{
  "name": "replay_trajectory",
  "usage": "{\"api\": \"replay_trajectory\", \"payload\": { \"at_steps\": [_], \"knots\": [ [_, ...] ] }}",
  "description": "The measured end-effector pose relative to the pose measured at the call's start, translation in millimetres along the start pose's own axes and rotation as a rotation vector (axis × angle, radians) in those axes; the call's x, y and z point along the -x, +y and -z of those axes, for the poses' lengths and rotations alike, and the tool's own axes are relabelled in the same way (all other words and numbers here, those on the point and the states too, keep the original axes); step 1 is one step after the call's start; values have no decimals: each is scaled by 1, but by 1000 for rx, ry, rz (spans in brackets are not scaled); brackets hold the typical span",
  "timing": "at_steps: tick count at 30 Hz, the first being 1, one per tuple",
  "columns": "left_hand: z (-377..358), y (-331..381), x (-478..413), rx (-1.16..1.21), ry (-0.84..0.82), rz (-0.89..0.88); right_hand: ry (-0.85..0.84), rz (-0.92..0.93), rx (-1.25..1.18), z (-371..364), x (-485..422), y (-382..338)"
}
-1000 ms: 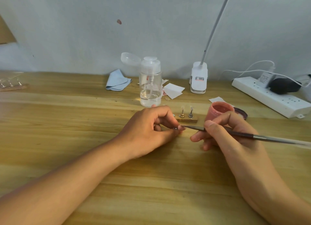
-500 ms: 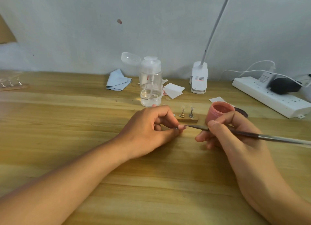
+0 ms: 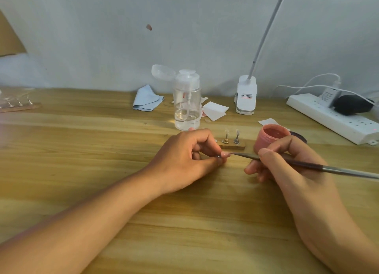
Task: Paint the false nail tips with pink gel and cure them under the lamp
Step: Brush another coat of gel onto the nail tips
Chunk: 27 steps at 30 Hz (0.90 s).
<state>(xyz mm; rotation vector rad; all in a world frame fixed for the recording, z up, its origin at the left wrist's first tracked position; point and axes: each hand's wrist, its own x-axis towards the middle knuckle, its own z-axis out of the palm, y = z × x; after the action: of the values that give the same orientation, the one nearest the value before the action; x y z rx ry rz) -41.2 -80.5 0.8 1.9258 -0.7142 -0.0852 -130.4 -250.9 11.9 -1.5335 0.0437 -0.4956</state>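
Counter (image 3: 82, 150), wooden, our two forearms (image 3: 98, 216) laid across it. Left hand (image 3: 182, 158): fingers and thumb curled in, pinching a small metal holder (image 3: 219, 156), mostly hidden, with a pink-coated nail tip (image 3: 225, 154) on its end pointing right. Right hand (image 3: 287, 165): gripping a slim nail brush (image 3: 307, 164) pen-fashion, bristle end touching the nail tip, handle running off the right edge. Pink gel jar (image 3: 270, 137): open, just behind our right hand, dark lid (image 3: 299, 137) partly hidden beside it. Wooden stand (image 3: 231, 146): small, behind the gap between our hands, carrying two upright clear tips (image 3: 226, 131). Along the back we list: clear pump bottle (image 3: 187, 109), flip cap open, a little liquid inside; folded blue cloth (image 3: 146, 98) to its left; white paper squares (image 3: 215, 110) to its right; white clip base of the lamp (image 3: 245, 96); white power strip (image 3: 332, 119) at far right, plugs in it
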Motion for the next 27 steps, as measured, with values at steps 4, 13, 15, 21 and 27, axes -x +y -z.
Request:
{"api": "replay_trajectory", "payload": {
  "at_steps": [4,13,15,21,27],
  "knots": [
    [0,0,0,2,5,4,-2,11,4,0,0,-1],
    [0,2,0,-12,-1,12,-30,7,-5,-1,0,-2],
    [0,3,0,-15,-1,12,-32,4,-7,-1,0,-3],
    [0,3,1,-8,-3,19,-26,6,-8,0,1,-3],
    [0,2,0,-17,0,17,-20,0,17,-1,1,-3]
  ]
}}
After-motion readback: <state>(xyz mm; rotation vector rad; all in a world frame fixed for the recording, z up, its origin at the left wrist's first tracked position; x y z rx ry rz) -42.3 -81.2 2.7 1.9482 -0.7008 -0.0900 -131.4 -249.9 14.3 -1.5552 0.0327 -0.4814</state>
